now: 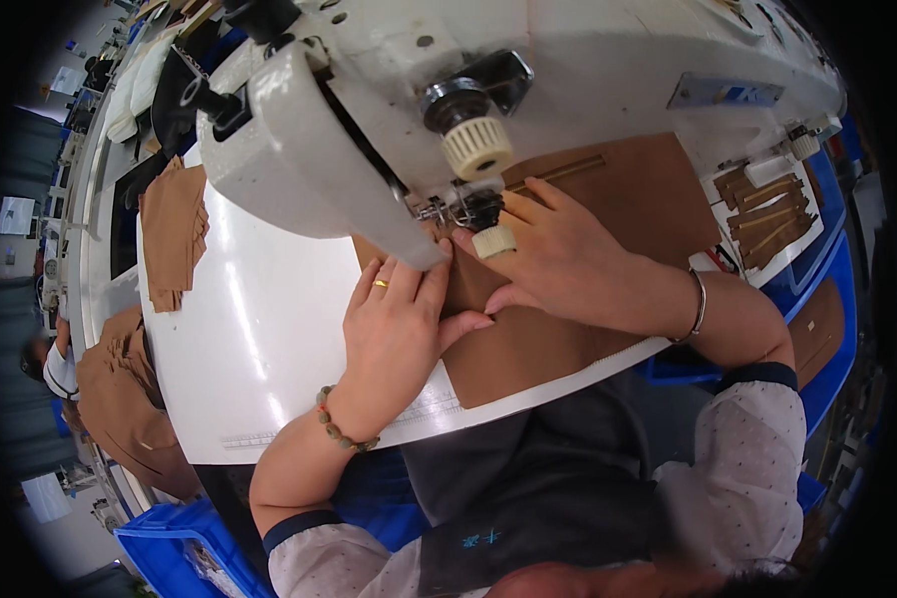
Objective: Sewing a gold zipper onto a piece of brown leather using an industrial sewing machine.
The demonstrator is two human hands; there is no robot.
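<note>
A large brown fabric panel [628, 214] lies across the white sewing table, passing under the head of a white sewing machine [299, 149]. My left hand [394, 309] rests on the panel's left part, fingers stretched forward beside the needle area and thumb out to the right. On the other side, my right hand [558, 249] lies on the same cloth, fingers spread and reaching toward the presser foot, thumb pointing at my left thumb. Beyond my right fingers a narrow slit-like strip [558, 171] shows on the panel. The needle tip itself is hidden behind the machine parts.
Stacked brown pieces [174, 234] lie on the table's left side, with a heap of brown cloth [130, 399] beyond its edge. Small brown strips [767, 219] sit at the right. Blue bins [184, 543] stand below. Another person [58, 369] is at far left.
</note>
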